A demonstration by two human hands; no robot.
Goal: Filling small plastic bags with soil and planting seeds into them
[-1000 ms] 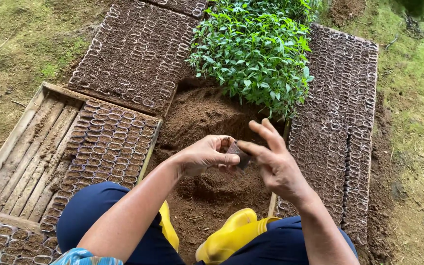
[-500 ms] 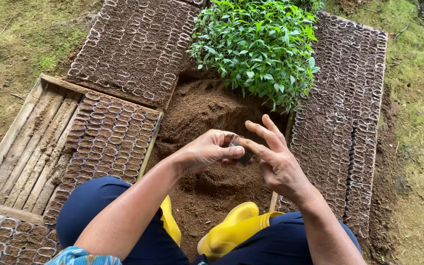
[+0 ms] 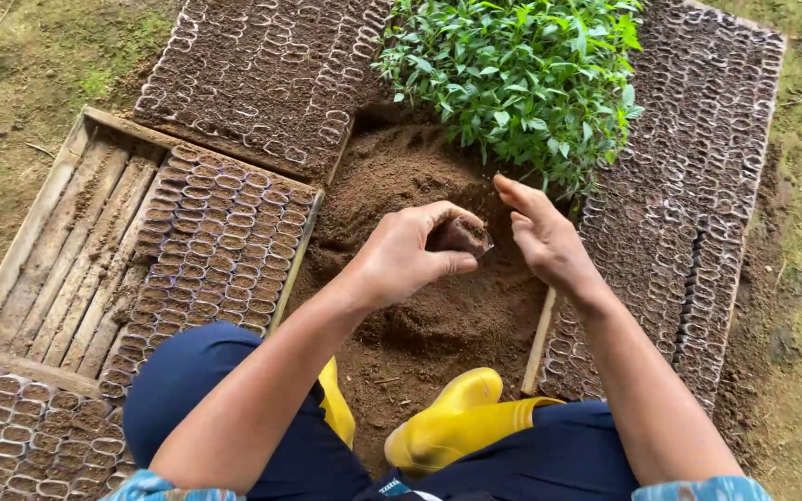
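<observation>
From the head view, the left hand [image 3: 401,255] has its grip closed around a small soil-filled pot [image 3: 461,236] above the soil heap [image 3: 420,186], the right hand [image 3: 540,232] open beside it; light, soft-walled, probably crumbly, best cupped round its sides.

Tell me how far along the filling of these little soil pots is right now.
Done: the wooden tray on the left holds rows of filled pots over roughly its right half, and more filled blocks lie beyond. In hand: the left hand grips one small pot over the soil heap, with the right hand open beside it. Left: the tray's bare slats remain unfilled.
</observation>
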